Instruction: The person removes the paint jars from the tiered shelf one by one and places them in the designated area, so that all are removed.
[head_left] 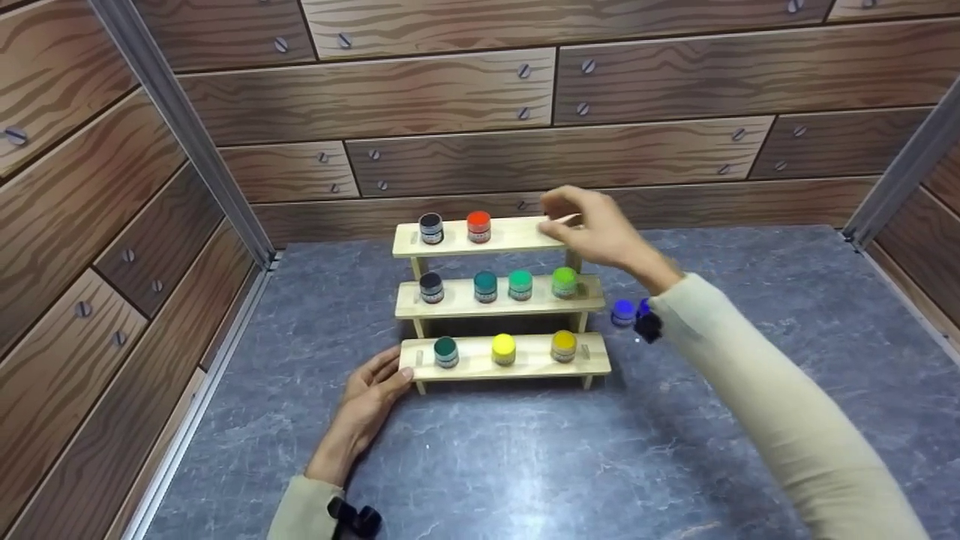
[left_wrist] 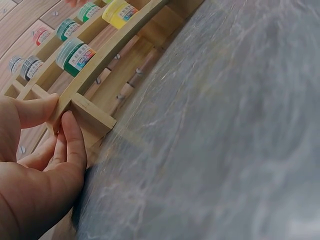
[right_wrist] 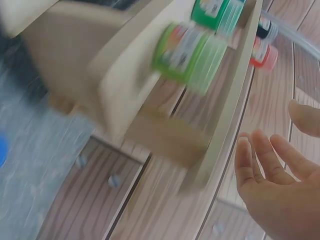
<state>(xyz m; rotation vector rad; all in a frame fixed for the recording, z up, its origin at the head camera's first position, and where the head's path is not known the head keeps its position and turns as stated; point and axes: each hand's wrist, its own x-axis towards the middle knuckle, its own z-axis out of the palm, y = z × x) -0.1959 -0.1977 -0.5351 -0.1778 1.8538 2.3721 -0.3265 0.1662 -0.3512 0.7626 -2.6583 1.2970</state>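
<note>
A three-tier wooden rack [head_left: 510,370] stands on the grey tabletop with small paint jars on every step. My left hand [head_left: 370,397] pinches the left end of the lowest step, thumb on top and fingers beneath, as the left wrist view shows. My right hand [head_left: 600,229] hovers at the right end of the top step, its thumb and fingers apart with nothing between them. The top step bears a black jar [head_left: 431,229] and a red jar [head_left: 478,227]. On the middle step are a dark jar [head_left: 431,288], a teal jar [head_left: 485,286] and two lighter green ones.
The lowest step bears a dark green jar [head_left: 445,352], a yellow jar [head_left: 503,349] and an amber jar [head_left: 563,346]. Right of the rack, a blue jar [head_left: 622,313] stands on the tabletop [head_left: 510,465], with more blue partly behind the right sleeve. Wood-patterned walls [head_left: 450,90] enclose the tabletop.
</note>
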